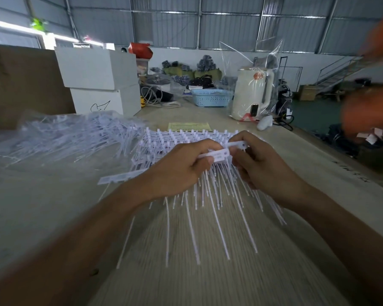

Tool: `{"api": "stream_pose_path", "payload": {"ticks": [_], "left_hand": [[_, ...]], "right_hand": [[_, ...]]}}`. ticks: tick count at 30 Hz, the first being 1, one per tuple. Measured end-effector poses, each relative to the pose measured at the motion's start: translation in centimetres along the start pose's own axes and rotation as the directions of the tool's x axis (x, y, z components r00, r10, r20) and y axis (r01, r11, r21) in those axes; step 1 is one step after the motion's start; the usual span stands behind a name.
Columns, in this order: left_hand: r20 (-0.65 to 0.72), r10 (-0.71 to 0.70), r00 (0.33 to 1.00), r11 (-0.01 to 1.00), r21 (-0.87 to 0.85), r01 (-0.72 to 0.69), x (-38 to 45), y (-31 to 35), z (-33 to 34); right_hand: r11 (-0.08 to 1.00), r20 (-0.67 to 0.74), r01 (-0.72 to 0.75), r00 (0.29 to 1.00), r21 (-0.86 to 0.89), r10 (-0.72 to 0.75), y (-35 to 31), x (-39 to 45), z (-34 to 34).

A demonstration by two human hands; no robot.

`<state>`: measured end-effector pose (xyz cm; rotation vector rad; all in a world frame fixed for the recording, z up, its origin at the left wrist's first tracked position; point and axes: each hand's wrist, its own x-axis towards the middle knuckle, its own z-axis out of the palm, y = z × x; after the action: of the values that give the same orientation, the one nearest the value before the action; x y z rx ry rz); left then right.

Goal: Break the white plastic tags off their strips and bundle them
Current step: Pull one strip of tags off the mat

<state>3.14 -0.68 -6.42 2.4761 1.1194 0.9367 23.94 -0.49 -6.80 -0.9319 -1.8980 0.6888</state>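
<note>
My left hand (179, 168) grips a bunch of white plastic tags (219, 154) by their flat heads, just above the table. My right hand (257, 162) pinches the head end of the top tag (238, 145) in that bunch. Long thin tails (210, 217) fan out below both hands toward me. Behind my hands lies a stack of white tag strips (181, 138) with tags still joined. A single loose tag (119, 178) lies flat to the left of my left wrist.
A clear bag heaped with white tags (71, 135) lies at the left. Farther back stand white boxes (97, 71), a blue basket (210, 98), a white kettle in plastic (252, 93) and a yellow paper (189, 127). Another person's blurred orange arm (369, 111) is at the right.
</note>
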Motion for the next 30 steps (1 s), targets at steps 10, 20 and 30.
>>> {"api": "stream_pose_path", "payload": {"ticks": [10,20,30], "left_hand": [[-0.181,0.076,0.981,0.996,-0.039,-0.084,-0.1,0.8,0.7],[-0.244,0.055,0.968,0.998,-0.006,-0.058,0.0,0.1,0.3],[-0.090,-0.147,0.985,0.960,-0.254,0.120,0.2,-0.4,-0.4]], "right_hand": [[0.975,0.115,-0.132,0.987,0.179,0.112,-1.4,-0.4,0.3],[0.973,0.104,-0.140,0.987,0.186,0.122,-1.3,-0.4,-0.1],[0.836,0.147,0.319,0.948,-0.447,-0.283,-1.9,-0.7,-0.3]]}}
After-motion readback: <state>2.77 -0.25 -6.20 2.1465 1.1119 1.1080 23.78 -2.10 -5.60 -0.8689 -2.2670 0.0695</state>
